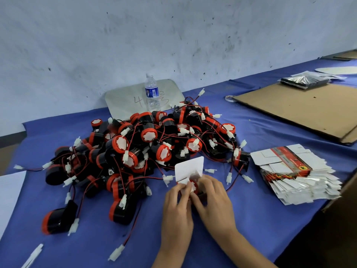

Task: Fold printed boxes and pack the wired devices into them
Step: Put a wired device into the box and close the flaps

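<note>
A big heap of black-and-red wired devices (143,147) with white plugs covers the middle of the blue table (270,225). In front of it both hands hold one printed box (190,168) whose white lid flap stands up open. A red-faced device (193,185) sits in the box mouth between my fingers. My left hand (176,204) grips the box's left side and a small flap. My right hand (212,198) closes around its right side. A fanned stack of flat printed boxes (295,175) lies to the right.
A water bottle (152,93) stands behind the heap before a grey leaning panel (123,101). Brown cardboard sheets (301,109), a tape roll (230,98) and a black packet (304,80) lie at back right. Loose devices (58,219) and white sheets (9,190) lie at left.
</note>
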Tool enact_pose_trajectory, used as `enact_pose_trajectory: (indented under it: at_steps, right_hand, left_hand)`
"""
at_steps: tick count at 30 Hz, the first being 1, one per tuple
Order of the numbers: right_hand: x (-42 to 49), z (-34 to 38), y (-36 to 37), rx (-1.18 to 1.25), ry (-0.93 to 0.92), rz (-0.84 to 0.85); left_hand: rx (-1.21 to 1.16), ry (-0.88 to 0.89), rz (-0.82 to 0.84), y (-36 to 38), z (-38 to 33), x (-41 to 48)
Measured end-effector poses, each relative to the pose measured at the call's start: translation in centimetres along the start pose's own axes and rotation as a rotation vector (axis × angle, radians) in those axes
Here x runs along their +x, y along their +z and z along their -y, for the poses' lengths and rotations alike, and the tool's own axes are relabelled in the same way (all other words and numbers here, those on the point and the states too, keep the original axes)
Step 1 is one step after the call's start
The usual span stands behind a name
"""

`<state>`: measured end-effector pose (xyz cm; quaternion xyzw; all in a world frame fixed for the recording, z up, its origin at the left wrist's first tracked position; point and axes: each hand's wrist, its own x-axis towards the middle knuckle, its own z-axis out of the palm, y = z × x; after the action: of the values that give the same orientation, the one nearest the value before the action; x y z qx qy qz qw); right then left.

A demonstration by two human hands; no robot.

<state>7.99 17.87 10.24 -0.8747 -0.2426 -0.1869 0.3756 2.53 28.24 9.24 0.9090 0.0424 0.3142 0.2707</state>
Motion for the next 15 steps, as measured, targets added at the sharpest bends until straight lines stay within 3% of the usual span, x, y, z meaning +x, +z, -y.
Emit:
enact_pose_trajectory:
  at_steps: [8, 12, 15]
  right_hand:
    - [-1.1, -0.4, -1.1, -0.142, -0.104, 0.100]
    - [-1.2, 0.3, -2.0, -0.060, -0.139, 0.072]
    - [0.4, 0.1, -3.1, 0.172, 0.044, 0.007]
  left_hand:
    - [0.067, 0.019, 0.024, 0.6, 0.3, -0.1]
    - [0.073, -0.003, 0.044, 0.7, 0.6, -0.2]
    - [0.111, 0.028, 0.016, 0.6, 0.5, -0.2]
